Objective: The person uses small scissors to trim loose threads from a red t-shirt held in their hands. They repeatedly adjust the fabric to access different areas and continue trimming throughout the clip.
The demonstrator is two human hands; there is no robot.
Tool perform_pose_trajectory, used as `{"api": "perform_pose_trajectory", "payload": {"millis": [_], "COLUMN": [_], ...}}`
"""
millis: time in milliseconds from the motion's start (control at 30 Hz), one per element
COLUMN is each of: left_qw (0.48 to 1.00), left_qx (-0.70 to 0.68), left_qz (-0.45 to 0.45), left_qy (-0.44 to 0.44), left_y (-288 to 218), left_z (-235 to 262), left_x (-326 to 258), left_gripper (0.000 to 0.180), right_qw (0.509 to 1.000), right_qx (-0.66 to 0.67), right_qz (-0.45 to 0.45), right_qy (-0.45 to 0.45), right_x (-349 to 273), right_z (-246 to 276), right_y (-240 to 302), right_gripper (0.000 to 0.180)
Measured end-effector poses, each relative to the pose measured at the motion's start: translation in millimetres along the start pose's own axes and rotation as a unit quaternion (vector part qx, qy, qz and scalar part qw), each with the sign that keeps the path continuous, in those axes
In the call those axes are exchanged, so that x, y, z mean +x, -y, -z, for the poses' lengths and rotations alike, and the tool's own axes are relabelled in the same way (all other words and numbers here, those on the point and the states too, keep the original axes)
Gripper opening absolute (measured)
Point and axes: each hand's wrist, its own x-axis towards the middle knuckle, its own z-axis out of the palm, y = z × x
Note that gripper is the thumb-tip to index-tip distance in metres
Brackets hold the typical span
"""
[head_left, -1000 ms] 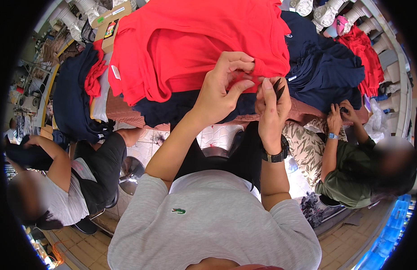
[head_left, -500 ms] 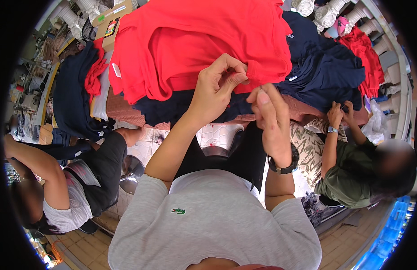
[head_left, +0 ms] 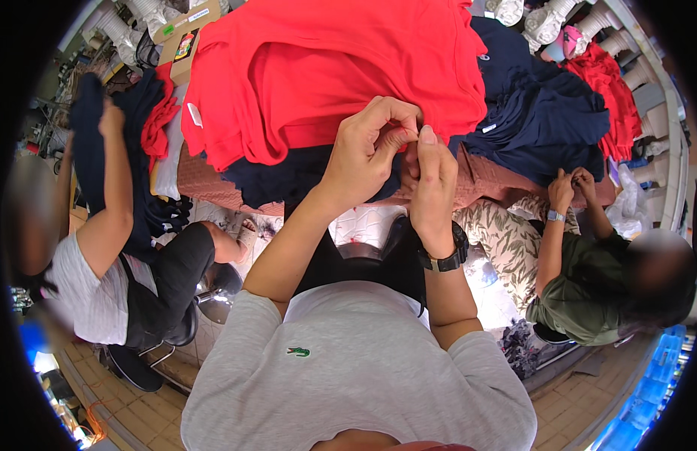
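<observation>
A red garment [head_left: 341, 75] lies spread over the work surface in front of me, with navy fabric [head_left: 281, 180] under its near edge. My left hand [head_left: 369, 146] pinches the garment's near right edge between thumb and fingertips. Close against those fingertips, my right hand [head_left: 433, 180] has its thumb and fingers pressed together in a pinch. Whatever lies between the right fingertips is too small to make out. A dark watch [head_left: 443, 260] is on my right wrist.
Navy garments [head_left: 536, 113] and a red pile [head_left: 608, 98] lie to the right, where a co-worker [head_left: 589, 278] handles fabric. At left, another co-worker [head_left: 100, 270] holds up a navy garment [head_left: 87, 135]. A cardboard box [head_left: 184, 56] stands at the back left.
My right hand has moved left and up to meet my left fingertips, its fingers closing into a pinch. The left co-worker has moved and now holds navy fabric raised.
</observation>
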Motion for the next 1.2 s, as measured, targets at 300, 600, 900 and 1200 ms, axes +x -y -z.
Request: {"api": "perform_pose_trajectory", "payload": {"millis": [300, 600, 900, 1200], "left_qw": [0.971, 0.891, 0.927, 0.856], "left_qx": [0.204, 0.425, 0.288, 0.377], "left_qz": [-0.028, -0.16, -0.222, -0.321], "left_qy": [0.117, -0.008, -0.085, -0.149], "left_y": [-20.8, -22.3, -30.0, -17.1], "left_z": [22.9, -0.7, 15.4, 19.8], "left_x": [-15.3, 2.0, 29.5, 17.0], "left_gripper": [0.008, 0.026, 0.017, 0.026], "right_qw": [0.997, 0.952, 0.86, 0.974], "right_qx": [0.037, -0.206, -0.312, -0.091], "right_qz": [-0.042, 0.161, 0.389, 0.208], "right_qy": [0.059, 0.162, 0.106, -0.021], "right_x": [5.9, 43.9, 91.2, 47.0], "right_z": [26.1, 41.8, 39.0, 18.8], "right_y": [12.8, 55.2, 75.7, 20.5], "right_gripper": [0.045, 0.032, 0.019, 0.016]}}
